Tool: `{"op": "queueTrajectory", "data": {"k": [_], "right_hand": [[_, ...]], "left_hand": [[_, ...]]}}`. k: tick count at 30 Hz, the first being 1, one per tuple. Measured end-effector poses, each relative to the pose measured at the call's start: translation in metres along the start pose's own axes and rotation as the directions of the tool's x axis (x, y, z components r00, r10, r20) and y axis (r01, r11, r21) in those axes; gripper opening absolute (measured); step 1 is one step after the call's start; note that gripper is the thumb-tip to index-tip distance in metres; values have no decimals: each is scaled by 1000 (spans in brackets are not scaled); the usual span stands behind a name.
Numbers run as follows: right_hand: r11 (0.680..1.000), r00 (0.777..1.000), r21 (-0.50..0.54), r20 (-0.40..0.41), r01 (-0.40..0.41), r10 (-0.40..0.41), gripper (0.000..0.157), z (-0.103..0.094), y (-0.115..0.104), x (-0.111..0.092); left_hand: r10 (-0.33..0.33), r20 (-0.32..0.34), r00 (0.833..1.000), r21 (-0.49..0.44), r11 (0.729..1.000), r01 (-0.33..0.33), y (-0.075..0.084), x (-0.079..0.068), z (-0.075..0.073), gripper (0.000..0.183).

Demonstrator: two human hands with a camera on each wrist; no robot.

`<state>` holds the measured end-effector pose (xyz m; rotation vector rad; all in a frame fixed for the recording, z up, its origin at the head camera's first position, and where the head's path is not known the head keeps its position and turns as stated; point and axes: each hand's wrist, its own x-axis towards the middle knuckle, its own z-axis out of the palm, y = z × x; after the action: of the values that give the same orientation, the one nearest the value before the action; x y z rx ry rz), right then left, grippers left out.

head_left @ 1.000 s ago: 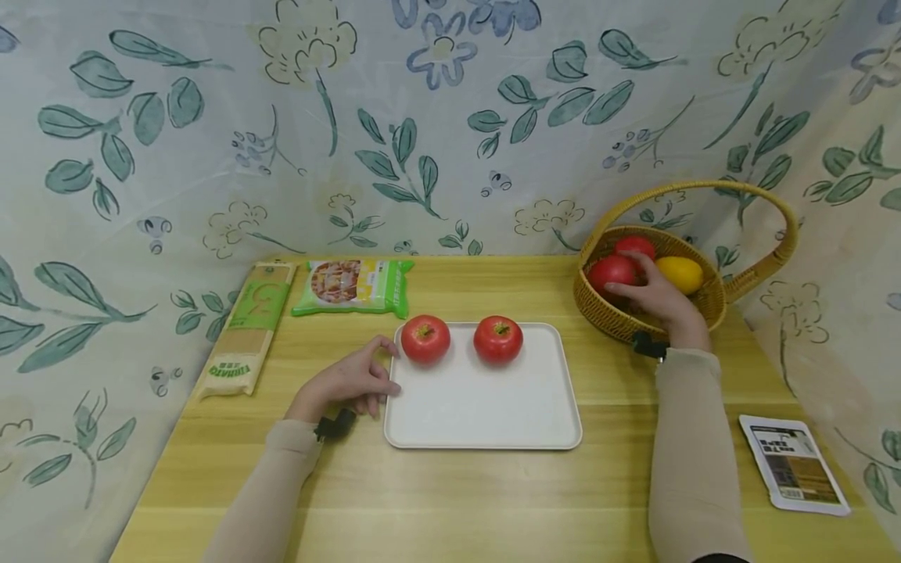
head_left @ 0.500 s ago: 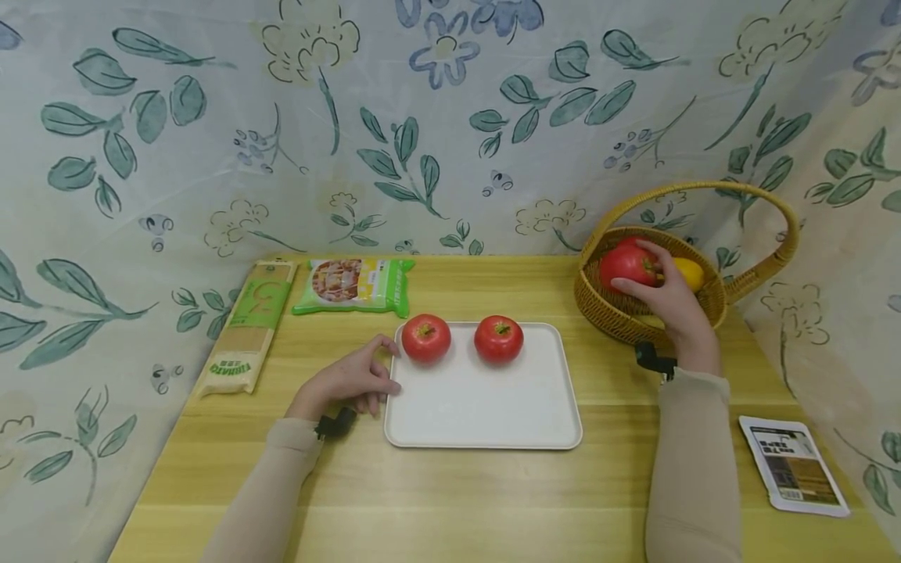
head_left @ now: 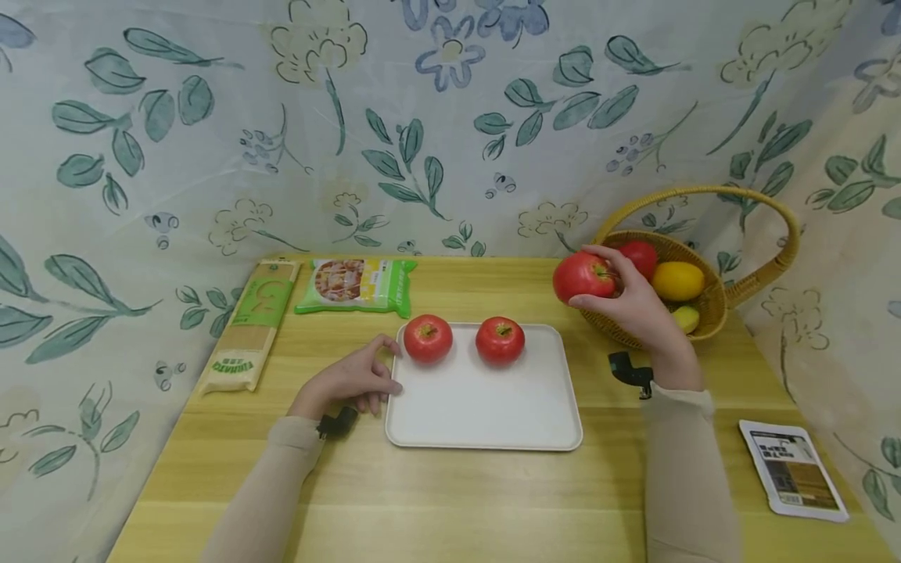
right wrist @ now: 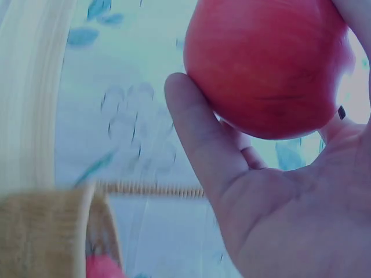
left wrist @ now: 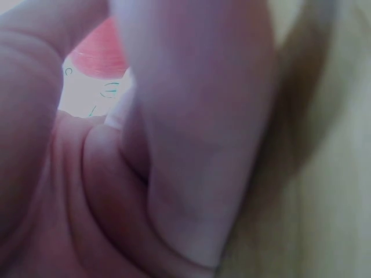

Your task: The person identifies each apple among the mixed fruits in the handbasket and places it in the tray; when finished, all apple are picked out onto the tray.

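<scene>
Right grip (head_left: 642,311) curved round red fruit (head_left: 580,278), clear of basket (head_left: 718,309); left grip (head_left: 349,378), half-spread, touching left edge of tray (head_left: 486,407).

Your left arm (head_left: 271,485) slants in from the lower left, and your left grip (head_left: 352,377) sits low, thumb (head_left: 385,385) and forefinger (head_left: 382,343) parted, other fingers (head_left: 373,402) tucked beneath. Your right arm (head_left: 684,477) reaches farther forward, wrist (head_left: 677,367) bent leftward; your right grip (head_left: 637,309) is up in the air, thumb and fingertips (head_left: 592,249) curved in a rounded hold.
</scene>
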<state>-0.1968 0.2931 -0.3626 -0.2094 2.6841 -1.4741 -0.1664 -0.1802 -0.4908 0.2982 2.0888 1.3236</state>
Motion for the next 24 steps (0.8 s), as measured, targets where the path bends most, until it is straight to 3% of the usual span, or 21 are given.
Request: {"op": "queueTrajectory", "data": {"k": [4, 11, 18, 24], "right_hand": [[997, 995, 22, 68, 73, -74, 88, 24, -16, -5], [991, 972, 31, 192, 133, -136, 88, 69, -34, -4], [982, 928, 7, 328, 188, -180, 79, 120, -50, -12], [973, 871, -50, 457, 226, -179, 78, 159, -55, -21]], "left_hand": [[-2, 9, 1000, 3, 1000, 2, -1, 0, 0, 66], [-15, 3, 1000, 5, 1000, 15, 1, -1, 0, 66], [5, 4, 1000, 2, 1000, -5, 1, -1, -1, 65], [-5, 4, 1000, 3, 1000, 5, 2, 1, -2, 65]]}}
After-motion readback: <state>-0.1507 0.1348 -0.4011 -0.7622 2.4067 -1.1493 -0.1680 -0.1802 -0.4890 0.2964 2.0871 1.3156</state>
